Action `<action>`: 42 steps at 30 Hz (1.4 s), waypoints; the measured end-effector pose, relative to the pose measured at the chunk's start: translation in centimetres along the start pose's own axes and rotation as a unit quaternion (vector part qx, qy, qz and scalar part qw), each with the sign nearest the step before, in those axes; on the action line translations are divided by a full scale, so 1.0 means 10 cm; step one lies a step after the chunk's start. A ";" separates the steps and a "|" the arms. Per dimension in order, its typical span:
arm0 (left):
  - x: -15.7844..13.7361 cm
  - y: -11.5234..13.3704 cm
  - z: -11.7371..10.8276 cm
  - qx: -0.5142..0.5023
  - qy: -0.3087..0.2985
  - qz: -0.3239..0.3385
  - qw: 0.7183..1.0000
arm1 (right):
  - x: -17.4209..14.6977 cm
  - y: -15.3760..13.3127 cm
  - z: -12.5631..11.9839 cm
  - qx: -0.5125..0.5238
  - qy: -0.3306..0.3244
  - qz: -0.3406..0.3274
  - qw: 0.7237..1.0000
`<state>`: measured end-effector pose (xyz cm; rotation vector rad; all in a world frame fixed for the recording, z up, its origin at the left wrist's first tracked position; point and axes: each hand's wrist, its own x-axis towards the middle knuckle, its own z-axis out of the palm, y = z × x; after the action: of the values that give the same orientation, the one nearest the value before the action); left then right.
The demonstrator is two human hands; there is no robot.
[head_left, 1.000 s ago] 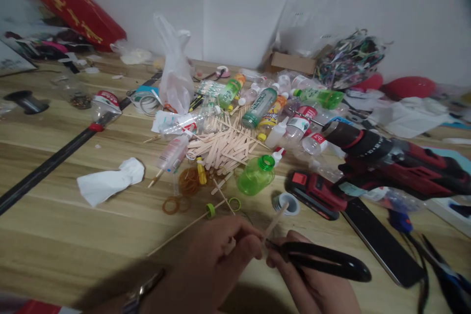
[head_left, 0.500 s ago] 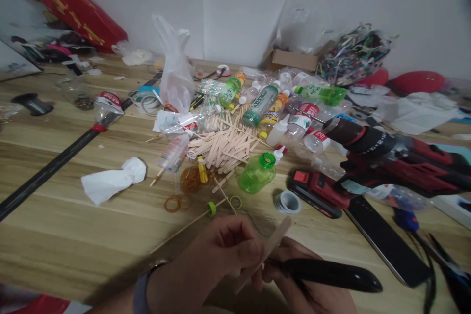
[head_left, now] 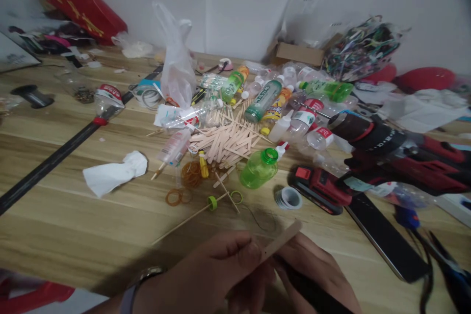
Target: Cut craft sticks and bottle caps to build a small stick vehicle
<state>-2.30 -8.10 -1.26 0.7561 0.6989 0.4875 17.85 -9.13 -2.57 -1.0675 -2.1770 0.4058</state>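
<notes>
Holding is split between both hands: a stick is pinched between thumb and forefinger of the left hand, clamped on it, far end pointing up and right, small dark dot visible near the thumb. The right hand is closed around a dark tool; its tip can't be made out. A watch is worn on the left wrist.

Ahead on the wood-grain table: a skewer is laid with a green cap on it. A grey cup is set near a green bottle. At right, a phone is laid by the battery of a red-black drill, bit aimed left. Rubber bands are heaped just in front of a stick pile.

Farther back, mixed bottles are bunched; a white bag and an open box are backed by a pale wall.

Bottle labels are seen in red, green and yellow; text not reliably readable. Yellow characters on the red banner are blurred.
</notes>
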 end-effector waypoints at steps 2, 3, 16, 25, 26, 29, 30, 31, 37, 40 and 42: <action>-0.02 0.01 0.00 0.004 -0.008 -0.002 1.000 | -0.03 0.04 0.04 0.020 0.010 -0.018 1.000; -0.02 0.01 -0.01 0.004 -0.016 0.000 1.000 | -0.05 0.05 0.05 0.025 0.011 -0.018 0.999; 0.13 0.24 -0.16 0.241 -0.053 0.122 0.961 | 0.01 0.08 -0.14 0.207 -0.138 0.154 0.956; 0.24 0.35 -0.23 0.301 -0.070 0.161 0.937 | 0.23 0.18 -0.12 0.473 -0.252 0.300 0.789; 0.26 0.31 -0.21 0.254 -0.062 0.145 0.954 | 0.22 0.20 -0.10 0.400 -0.200 0.243 0.861; 0.32 0.11 -0.11 0.040 -0.064 0.089 0.993 | 0.17 0.31 -0.06 0.091 -0.012 0.042 0.995; 0.34 0.04 -0.07 -0.024 -0.067 0.068 0.995 | 0.15 0.35 -0.06 0.017 0.028 -0.003 0.999; 0.37 -0.02 -0.04 -0.070 -0.071 0.047 0.994 | 0.13 0.39 -0.06 -0.028 0.051 -0.033 0.998; 0.36 0.07 -0.09 0.173 -0.032 0.152 0.973 | 0.14 0.35 -0.10 0.041 0.002 -0.004 0.999; 0.31 0.26 -0.24 0.367 -0.005 0.210 0.906 | 0.17 0.25 -0.10 0.301 -0.160 0.213 0.916; 0.29 0.34 -0.29 0.381 -0.020 0.215 0.899 | 0.18 0.23 -0.08 0.427 -0.239 0.296 0.820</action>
<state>-3.00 -2.77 -1.35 1.6811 0.6818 0.5972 18.89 -6.29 -2.41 -1.1230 -1.6096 1.8988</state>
